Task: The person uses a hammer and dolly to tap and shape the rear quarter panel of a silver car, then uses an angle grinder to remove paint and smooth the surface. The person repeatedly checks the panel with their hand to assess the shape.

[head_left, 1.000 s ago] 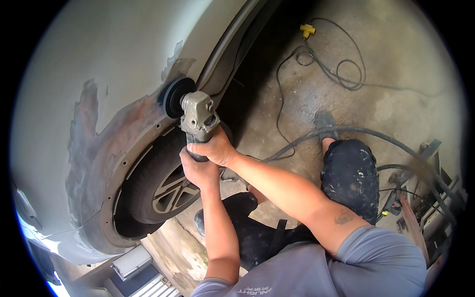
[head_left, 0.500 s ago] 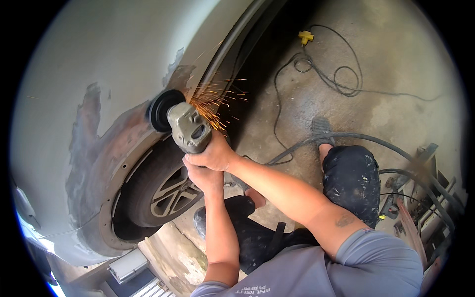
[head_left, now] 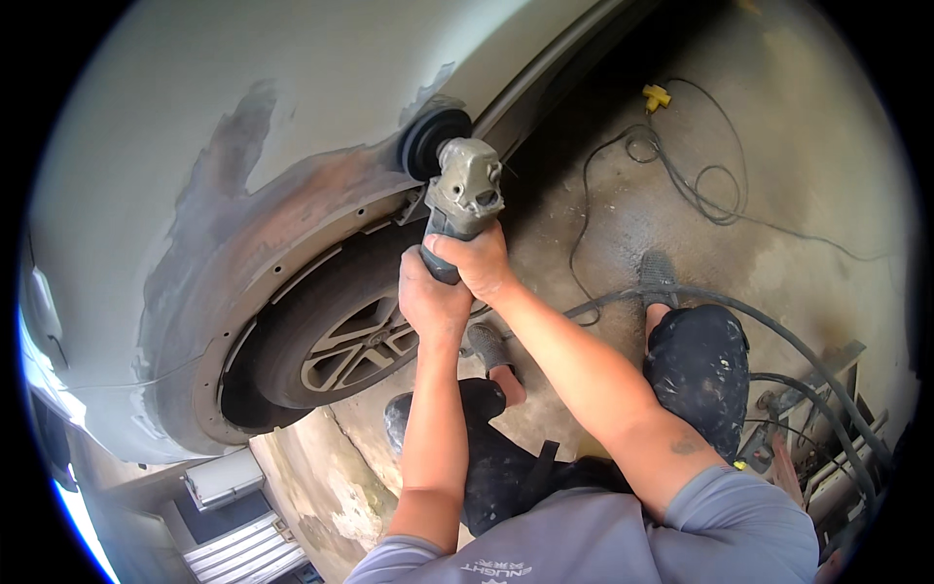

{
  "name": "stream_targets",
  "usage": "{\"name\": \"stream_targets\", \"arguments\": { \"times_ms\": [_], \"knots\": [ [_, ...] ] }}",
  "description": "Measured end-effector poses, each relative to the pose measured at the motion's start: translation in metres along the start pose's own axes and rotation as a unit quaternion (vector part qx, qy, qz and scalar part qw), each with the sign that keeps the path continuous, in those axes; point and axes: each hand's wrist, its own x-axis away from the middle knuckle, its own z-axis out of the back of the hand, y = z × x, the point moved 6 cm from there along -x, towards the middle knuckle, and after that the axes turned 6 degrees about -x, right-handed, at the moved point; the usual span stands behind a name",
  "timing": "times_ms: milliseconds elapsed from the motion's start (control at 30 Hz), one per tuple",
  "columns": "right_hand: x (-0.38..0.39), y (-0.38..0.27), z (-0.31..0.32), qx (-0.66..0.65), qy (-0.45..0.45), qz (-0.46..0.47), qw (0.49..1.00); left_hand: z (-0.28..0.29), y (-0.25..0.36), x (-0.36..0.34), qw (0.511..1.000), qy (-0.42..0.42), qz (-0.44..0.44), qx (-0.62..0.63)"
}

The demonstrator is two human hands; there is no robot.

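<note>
Both my hands grip an angle grinder (head_left: 464, 190) with a worn metal head. My left hand (head_left: 433, 302) wraps round its lower dark body, and my right hand (head_left: 477, 258) holds it just beside that, thumb across the body. The black disc (head_left: 428, 144) is at a light grey car body panel (head_left: 156, 97), by the upper end of a sanded patch (head_left: 311, 185) of grey and rusty brown above the wheel arch; whether it touches the metal I cannot tell. The car's wheel (head_left: 331, 360) with a spoked rim sits below.
On the concrete floor (head_left: 798, 175) lie looping cords with a yellow connector (head_left: 656, 97). A thick black hose (head_left: 778, 321) crosses beside my right foot. Metal pieces (head_left: 846, 409) lie at the lower right, and pale slatted items (head_left: 238, 550) at the lower left. My legs are bent beneath my arms.
Orange sparks that flew from the disc half a second ago no longer show. The view has shifted, so the car panel, grinder and hands appear farther right, with the grinder higher in the picture.
</note>
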Motion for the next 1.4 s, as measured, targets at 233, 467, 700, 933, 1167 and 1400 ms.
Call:
{"name": "stream_targets", "arguments": {
  "times_ms": [233,467,700,933,1167,1400],
  "knots": [
    [0.069,0.013,-0.132,0.138,-0.184,0.054,0.972,0.037,-0.125,0.05,0.962,0.265,0.06,-0.012],
    [0.065,0.03,-0.094,0.093,-0.108,0.022,0.99,0.066,-0.085,0.044,0.994,0.102,-0.025,0.019],
    [0.067,0.028,-0.115,0.128,-0.143,0.029,0.981,0.079,-0.085,0.044,0.988,0.152,-0.016,0.031],
    [0.055,0.034,-0.06,0.009,-0.029,0.006,1.0,0.054,-0.069,0.038,0.998,0.037,0.06,-0.003],
    [0.088,0.014,-0.186,0.131,-0.219,0.097,0.962,0.081,-0.12,0.044,0.976,0.202,0.025,0.071],
    [0.093,0.014,-0.141,0.145,-0.155,0.013,0.977,0.103,-0.092,0.057,0.987,0.132,0.02,0.094]
  ]
}}
